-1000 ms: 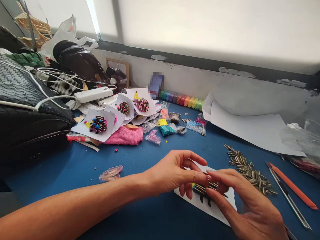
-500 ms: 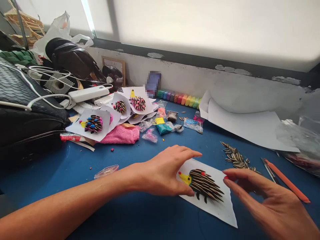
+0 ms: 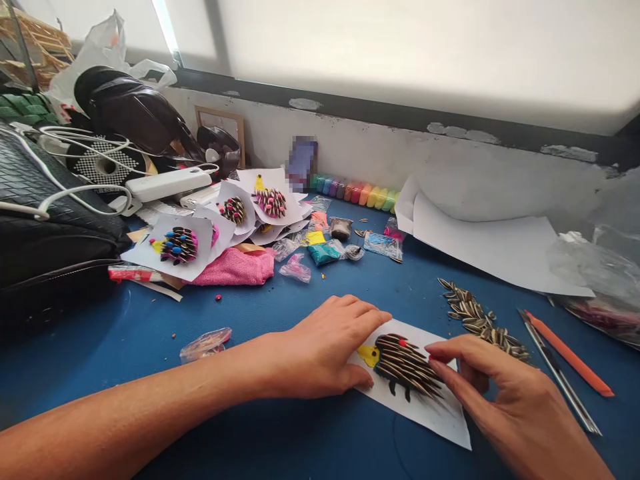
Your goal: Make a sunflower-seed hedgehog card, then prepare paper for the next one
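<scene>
A hedgehog picture on white paper (image 3: pixel 435 420) lies in front of me. Its body is made of striped sunflower seeds (image 3: pixel 405 367), with a yellow clay face (image 3: pixel 369 356) and one red clay dot (image 3: pixel 403 343) on its back. My left hand (image 3: pixel 330 350) rests at the paper's left edge, thumb and fingers spread on either side of the face. Between thumb and forefinger, my right hand (image 3: pixel 500 393) pinches a small red clay ball (image 3: pixel 431 359), mostly hidden by the fingertips, right at the seeds of the back.
Loose sunflower seeds (image 3: pixel 480 317), a metal craft knife (image 3: pixel 560 373) and an orange clay tool (image 3: pixel 570 353) lie to the right. Other seed hedgehogs (image 3: pixel 179 245) and a pink cloth (image 3: pixel 235 267) sit at left. Clay packets (image 3: pixel 324 252) and a colored clay row (image 3: pixel 355 192) stand behind.
My right hand has moved left over the paper, bringing the red clay ball to the hedgehog's back. My left hand has come closer around the face. The view has shifted slightly.
</scene>
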Available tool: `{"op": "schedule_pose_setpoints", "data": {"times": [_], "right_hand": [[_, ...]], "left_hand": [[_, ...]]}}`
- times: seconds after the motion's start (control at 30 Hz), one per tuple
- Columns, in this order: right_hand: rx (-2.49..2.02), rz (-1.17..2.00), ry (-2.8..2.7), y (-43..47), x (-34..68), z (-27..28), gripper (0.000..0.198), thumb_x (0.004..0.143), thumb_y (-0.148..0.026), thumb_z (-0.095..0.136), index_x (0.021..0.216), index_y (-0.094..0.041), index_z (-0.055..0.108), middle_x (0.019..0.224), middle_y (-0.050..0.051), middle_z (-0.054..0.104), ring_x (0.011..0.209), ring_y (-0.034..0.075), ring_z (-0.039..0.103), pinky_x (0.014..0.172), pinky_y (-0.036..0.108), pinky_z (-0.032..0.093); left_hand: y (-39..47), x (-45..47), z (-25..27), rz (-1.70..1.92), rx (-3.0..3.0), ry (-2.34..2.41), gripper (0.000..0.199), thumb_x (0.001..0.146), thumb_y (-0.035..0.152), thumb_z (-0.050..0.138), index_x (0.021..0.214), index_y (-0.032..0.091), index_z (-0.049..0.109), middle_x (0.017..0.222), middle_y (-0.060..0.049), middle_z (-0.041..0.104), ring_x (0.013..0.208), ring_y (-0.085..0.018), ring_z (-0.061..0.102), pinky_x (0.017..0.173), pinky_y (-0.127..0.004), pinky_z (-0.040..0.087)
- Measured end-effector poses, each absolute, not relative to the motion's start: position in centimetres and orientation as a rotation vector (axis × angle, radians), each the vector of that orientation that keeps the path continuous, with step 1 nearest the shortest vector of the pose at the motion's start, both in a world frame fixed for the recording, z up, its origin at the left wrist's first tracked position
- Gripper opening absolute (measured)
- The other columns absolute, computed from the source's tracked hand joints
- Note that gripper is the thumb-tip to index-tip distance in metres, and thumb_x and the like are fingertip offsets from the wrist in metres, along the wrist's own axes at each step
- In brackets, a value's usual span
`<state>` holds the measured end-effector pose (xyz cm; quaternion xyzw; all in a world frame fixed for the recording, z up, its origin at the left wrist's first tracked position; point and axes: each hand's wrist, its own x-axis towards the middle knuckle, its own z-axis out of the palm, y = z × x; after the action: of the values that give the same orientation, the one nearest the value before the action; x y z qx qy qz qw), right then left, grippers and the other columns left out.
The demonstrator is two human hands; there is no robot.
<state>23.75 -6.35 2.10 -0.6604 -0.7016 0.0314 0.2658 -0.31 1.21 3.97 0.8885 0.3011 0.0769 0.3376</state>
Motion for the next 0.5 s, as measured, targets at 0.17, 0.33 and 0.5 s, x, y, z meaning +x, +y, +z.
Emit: {"op": "schedule_pose_setpoints", "data": {"times": [0.17,0.33,0.5], "right_hand": [[-1.703,0.233,-1.96,-5.8,23.1,3.3,0.047,0.09,-0.064,0.05,0.084,-0.026,0.077,0.069,0.004,0.066,0.056,0.016,0.058,0.05,0.027,0.049],[-1.629,0.407,-2.023,-5.7,23.2,3.7,0.029,0.091,-0.049,0.058,0.092,-0.027,0.078,0.075,0.0,0.067,0.054,0.011,0.06,0.048,0.021,0.049],[-1.652,0.41,-2.062,-5.7,23.5,3.3,0.03,0.093,-0.048,0.057,0.098,-0.027,0.078,0.081,0.002,0.068,0.06,0.013,0.063,0.052,0.022,0.051]], "left_hand": [[1.3,-0.4,3.7,0.229,2.332,0.769,0.071,0.079,0.023,0.076,0.142,0.012,0.045,0.139,-0.01,0.054,0.127,-0.027,0.046,0.108,-0.041,0.037],[1.2,-0.4,3.8,0.213,2.334,0.787,0.071,0.079,0.022,0.077,0.142,0.013,0.045,0.142,-0.011,0.053,0.129,-0.027,0.045,0.109,-0.041,0.037],[1.2,-0.5,3.5,0.24,2.36,0.772,0.067,0.079,0.024,0.076,0.139,0.014,0.048,0.141,-0.011,0.054,0.128,-0.028,0.047,0.108,-0.042,0.038]]}}
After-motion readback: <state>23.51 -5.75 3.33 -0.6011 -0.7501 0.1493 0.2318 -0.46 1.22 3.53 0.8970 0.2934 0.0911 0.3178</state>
